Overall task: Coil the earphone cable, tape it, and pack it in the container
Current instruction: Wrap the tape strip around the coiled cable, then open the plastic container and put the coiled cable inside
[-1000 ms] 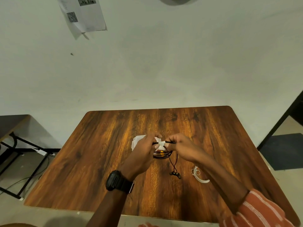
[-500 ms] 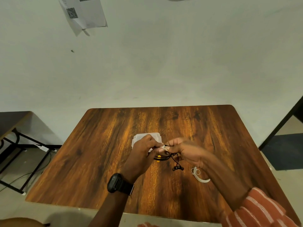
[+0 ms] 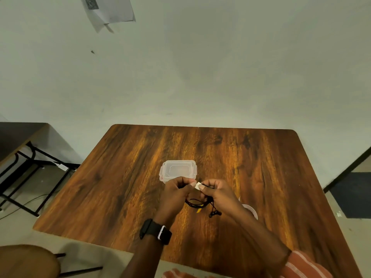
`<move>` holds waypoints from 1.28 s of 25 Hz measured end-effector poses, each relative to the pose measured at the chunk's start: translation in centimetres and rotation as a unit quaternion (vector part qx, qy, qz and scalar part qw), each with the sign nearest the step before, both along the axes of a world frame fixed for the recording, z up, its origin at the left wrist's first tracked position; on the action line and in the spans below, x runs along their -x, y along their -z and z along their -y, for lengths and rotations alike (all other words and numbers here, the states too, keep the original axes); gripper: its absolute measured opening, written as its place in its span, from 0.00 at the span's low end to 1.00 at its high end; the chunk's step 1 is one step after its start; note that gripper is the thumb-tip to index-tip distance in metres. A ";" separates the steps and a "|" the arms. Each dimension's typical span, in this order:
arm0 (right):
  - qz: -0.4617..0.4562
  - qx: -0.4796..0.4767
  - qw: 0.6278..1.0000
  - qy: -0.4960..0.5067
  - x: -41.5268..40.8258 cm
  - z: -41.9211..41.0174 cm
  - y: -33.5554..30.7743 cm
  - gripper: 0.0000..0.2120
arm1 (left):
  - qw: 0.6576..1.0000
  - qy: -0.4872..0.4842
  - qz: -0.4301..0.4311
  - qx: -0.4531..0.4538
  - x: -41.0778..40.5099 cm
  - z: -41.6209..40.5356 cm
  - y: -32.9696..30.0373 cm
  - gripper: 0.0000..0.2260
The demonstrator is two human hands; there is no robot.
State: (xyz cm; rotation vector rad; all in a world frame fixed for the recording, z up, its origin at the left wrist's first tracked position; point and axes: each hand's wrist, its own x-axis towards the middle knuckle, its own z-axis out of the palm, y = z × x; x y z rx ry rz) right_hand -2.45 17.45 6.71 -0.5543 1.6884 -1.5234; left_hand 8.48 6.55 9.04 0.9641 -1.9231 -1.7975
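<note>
The white tape piece (image 3: pixel 198 185) is pinched against the coiled earphone cable (image 3: pixel 197 202) by left hand (image 3: pixel 176 192) and right hand (image 3: pixel 219 194); it should be pressed fully around the bundled strands.

Near wall of the clear container (image 3: pixel 177 170): hidden behind the left hand (image 3: pixel 176 194). Tape roll (image 3: pixel 251 211): mostly covered by the right forearm, only a pale arc showing. Coiled earphone cable (image 3: pixel 197 202): upper part concealed inside both fists; earbuds too small to make out. White tape piece (image 3: pixel 198 185): edges lost between the fingertips. Paper sheet (image 3: pixel 109 11) on the wall: cut off by the top edge, print unreadable. Stool (image 3: pixel 26 261): cropped at the lower left corner.
</note>
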 end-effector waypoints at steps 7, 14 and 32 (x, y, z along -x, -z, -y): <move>-0.009 -0.003 0.998 0.059 3.4 2.4 -1.2 0.07 | 0.972 -0.010 0.101 0.213 2.6 7.7 4.7 0.10; -0.054 -0.007 0.991 0.120 6.4 6.7 -3.0 0.06 | 0.776 0.286 0.334 0.453 8.7 18.1 11.1 0.51; 0.093 0.100 0.970 0.199 8.0 8.9 -4.7 0.07 | 0.940 0.221 0.197 0.171 6.9 20.0 12.2 0.39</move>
